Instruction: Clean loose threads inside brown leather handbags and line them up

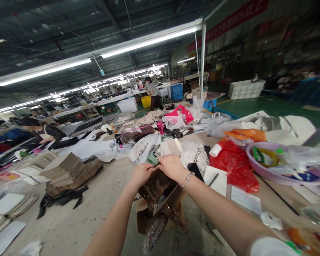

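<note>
A brown handbag [156,185] stands in front of me at the table, its mouth facing me and its dark inside showing. My left hand [143,175] pinches the bag's far rim between thumb and fingers. Close beside it, my right hand [171,166] grips the same rim, with a bracelet on the wrist. Brown straps with metal fittings hang on the near side, and a clear plastic wrap [155,233] covers one part there. Under the bag, a tan box-like piece [142,218] partly shows; its kind is unclear.
Stacks of tan boards [66,172] with black strips lie left. Ahead are clear plastic bags [145,148] and a pink bottle [160,128]. At right are a red plastic bag [233,165], a lilac basin [252,167] and papers [245,199]. A co-worker [44,129] bends over the table at left.
</note>
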A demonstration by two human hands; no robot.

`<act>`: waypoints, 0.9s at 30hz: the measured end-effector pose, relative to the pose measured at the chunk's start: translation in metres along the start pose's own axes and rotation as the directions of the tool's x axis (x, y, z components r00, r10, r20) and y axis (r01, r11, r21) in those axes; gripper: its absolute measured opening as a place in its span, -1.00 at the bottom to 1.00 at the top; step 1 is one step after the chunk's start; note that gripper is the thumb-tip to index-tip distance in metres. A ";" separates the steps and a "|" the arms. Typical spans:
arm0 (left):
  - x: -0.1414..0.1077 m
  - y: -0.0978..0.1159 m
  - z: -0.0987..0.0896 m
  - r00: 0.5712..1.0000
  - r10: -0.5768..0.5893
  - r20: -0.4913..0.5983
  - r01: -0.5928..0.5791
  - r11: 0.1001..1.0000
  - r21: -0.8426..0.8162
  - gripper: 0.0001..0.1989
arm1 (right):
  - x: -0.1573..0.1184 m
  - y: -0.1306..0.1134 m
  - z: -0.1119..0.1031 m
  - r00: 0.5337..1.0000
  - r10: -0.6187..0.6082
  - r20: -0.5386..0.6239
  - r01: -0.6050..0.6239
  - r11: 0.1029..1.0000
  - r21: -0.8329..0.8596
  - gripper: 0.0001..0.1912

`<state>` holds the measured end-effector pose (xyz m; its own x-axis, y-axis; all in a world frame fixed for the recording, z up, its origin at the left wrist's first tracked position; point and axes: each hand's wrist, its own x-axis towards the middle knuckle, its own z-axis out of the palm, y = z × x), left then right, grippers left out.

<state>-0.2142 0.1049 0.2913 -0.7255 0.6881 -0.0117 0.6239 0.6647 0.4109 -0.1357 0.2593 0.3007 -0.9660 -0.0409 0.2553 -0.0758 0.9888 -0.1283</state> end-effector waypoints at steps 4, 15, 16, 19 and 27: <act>0.002 -0.005 0.002 0.999 -0.044 -0.005 0.044 0.997 -0.062 -0.74 | -0.009 0.011 -0.007 0.999 -0.051 -0.018 0.052 0.998 0.020 -0.68; -0.003 -0.002 0.002 0.996 -0.084 -0.027 0.082 0.995 -0.059 -0.78 | -0.007 0.010 -0.003 0.994 0.077 -0.078 -0.080 0.996 -0.030 -0.82; -0.003 -0.002 0.003 0.996 -0.079 -0.032 0.077 0.996 -0.050 -0.78 | -0.007 0.010 -0.003 0.994 0.080 -0.076 -0.083 0.996 -0.038 -0.82; -0.004 -0.003 0.005 0.997 -0.054 -0.046 0.054 0.999 -0.002 -0.79 | -0.005 0.010 -0.004 0.994 0.091 -0.059 -0.094 0.994 -0.054 -0.81; -0.003 -0.004 0.009 0.997 0.008 -0.074 -0.003 0.998 0.064 -0.80 | -0.004 0.008 -0.002 0.992 0.098 -0.080 -0.102 0.993 -0.052 -0.80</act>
<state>-0.2118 0.1024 0.2811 -0.7400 0.6701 0.0589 0.6436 0.6799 0.3515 -0.1317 0.2674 0.3004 -0.9459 0.0674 0.3174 0.0360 0.9940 -0.1035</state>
